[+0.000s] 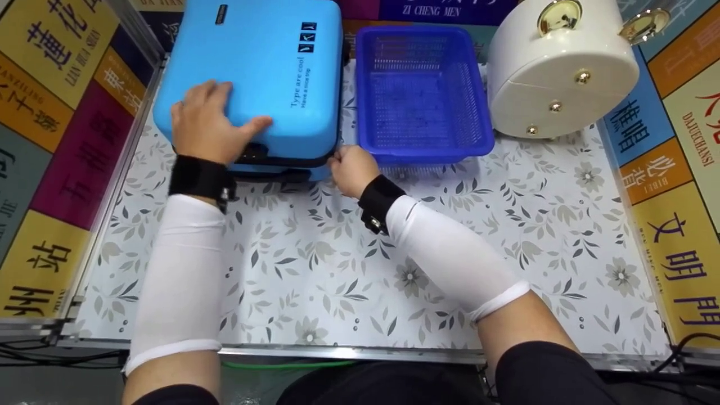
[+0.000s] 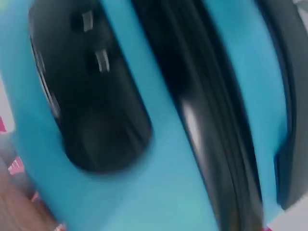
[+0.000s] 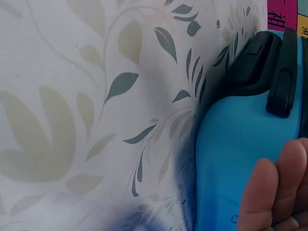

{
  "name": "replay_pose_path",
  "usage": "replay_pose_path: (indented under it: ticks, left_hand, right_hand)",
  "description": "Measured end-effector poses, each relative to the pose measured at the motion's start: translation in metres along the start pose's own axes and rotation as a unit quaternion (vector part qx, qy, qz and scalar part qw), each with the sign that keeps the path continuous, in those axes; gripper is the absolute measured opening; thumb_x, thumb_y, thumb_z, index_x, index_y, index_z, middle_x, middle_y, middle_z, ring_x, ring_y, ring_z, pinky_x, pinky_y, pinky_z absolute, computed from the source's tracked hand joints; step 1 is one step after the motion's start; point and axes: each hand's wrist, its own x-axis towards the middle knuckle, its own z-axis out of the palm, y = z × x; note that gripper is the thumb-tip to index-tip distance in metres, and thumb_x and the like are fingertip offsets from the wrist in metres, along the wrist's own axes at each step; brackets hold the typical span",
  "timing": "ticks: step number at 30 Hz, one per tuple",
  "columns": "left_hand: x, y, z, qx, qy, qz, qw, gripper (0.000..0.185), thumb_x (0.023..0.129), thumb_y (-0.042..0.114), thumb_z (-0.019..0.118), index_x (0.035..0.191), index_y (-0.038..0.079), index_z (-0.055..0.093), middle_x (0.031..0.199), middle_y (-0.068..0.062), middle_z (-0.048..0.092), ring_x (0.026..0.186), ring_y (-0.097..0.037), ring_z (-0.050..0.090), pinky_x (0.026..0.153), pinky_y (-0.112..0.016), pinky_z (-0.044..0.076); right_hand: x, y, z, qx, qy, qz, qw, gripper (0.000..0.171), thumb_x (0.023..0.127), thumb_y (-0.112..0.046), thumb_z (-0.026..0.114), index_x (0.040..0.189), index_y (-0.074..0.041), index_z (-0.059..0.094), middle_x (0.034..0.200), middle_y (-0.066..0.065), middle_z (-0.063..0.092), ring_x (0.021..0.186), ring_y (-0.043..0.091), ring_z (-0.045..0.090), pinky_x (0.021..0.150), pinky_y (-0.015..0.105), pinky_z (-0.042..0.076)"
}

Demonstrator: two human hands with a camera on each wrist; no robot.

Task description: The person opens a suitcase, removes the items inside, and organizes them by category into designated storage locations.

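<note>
A bright blue hard-shell suitcase [image 1: 253, 62] lies flat at the back left, its black handle side facing me. My left hand [image 1: 211, 121] rests on the lid near the front, thumb and fingers spread. In the left wrist view, the black handle and dark zipper seam [image 2: 192, 106] cross the blurred blue side. At the suitcase's front right corner, my right hand [image 1: 355, 170] has curled fingers and pinches the zipper along the seam; the pull itself is hidden. The right wrist view shows several fingertips [image 3: 260, 192] against the blue shell.
A blue plastic basket [image 1: 424, 152] stands close to the suitcase's right side. Farther right is a cream rounded case [image 1: 557, 84] with gold knobs. Printed panels [image 1: 73, 163] wall the floral-covered table [image 1: 315, 270] on the left, back and right.
</note>
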Motion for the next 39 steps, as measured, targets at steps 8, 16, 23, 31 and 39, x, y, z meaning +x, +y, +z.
replay_pose_path:
  ticks: [8,16,23,31,39]
  left_hand:
    - [0.006,-0.048,0.003,-0.072,0.078,-0.057,0.9927,0.087,0.093,0.078,0.055,0.165,0.033,0.036,0.178,-0.003,0.014,0.162,-0.045,0.007,0.126,-0.067,0.024]
    - [-0.002,-0.055,0.009,-0.085,0.119,-0.042,0.9884,0.080,0.094,0.071,0.060,0.162,0.031,0.043,0.175,-0.002,0.025,0.161,-0.037,0.012,0.127,-0.058,0.026]
    - [-0.011,-0.053,0.015,-0.077,0.141,-0.048,0.9858,0.080,0.093,0.073,0.061,0.161,0.032,0.045,0.174,-0.002,0.029,0.158,-0.038,0.018,0.123,-0.056,0.033]
    - [-0.016,-0.051,0.017,-0.077,0.153,-0.056,0.9836,0.082,0.092,0.074,0.060,0.160,0.032,0.046,0.173,-0.003,0.029,0.157,-0.038,0.020,0.120,-0.057,0.038]
    - [-0.032,-0.045,0.021,-0.052,0.172,-0.063,0.9817,0.089,0.088,0.081,0.059,0.161,0.032,0.046,0.172,-0.006,0.032,0.150,-0.039,0.027,0.112,-0.057,0.042]
  right_hand:
    - [0.003,-0.001,0.000,-0.009,0.007,-0.009,1.000,0.024,0.108,-0.022,0.057,0.101,-0.006,0.073,0.089,0.006,0.072,0.083,0.026,0.068,0.086,0.042,0.056]
    - [0.004,0.000,0.001,0.001,0.007,-0.007,1.000,0.022,0.107,-0.020,0.057,0.106,-0.005,0.073,0.097,0.009,0.075,0.088,0.026,0.070,0.088,0.042,0.056]
    - [0.004,0.001,0.001,-0.018,0.028,-0.010,0.999,0.023,0.108,-0.018,0.055,0.107,-0.003,0.072,0.100,0.012,0.075,0.090,0.029,0.072,0.089,0.044,0.057]
    - [-0.010,-0.007,0.014,-0.063,0.022,-0.060,0.996,0.025,0.107,-0.019,0.054,0.090,-0.005,0.067,0.092,0.014,0.074,0.089,0.034,0.072,0.082,0.048,0.057]
    - [-0.004,-0.003,0.013,-0.050,0.061,-0.052,0.996,0.026,0.106,-0.016,0.055,0.083,-0.005,0.064,0.089,0.018,0.073,0.087,0.037,0.072,0.081,0.050,0.056]
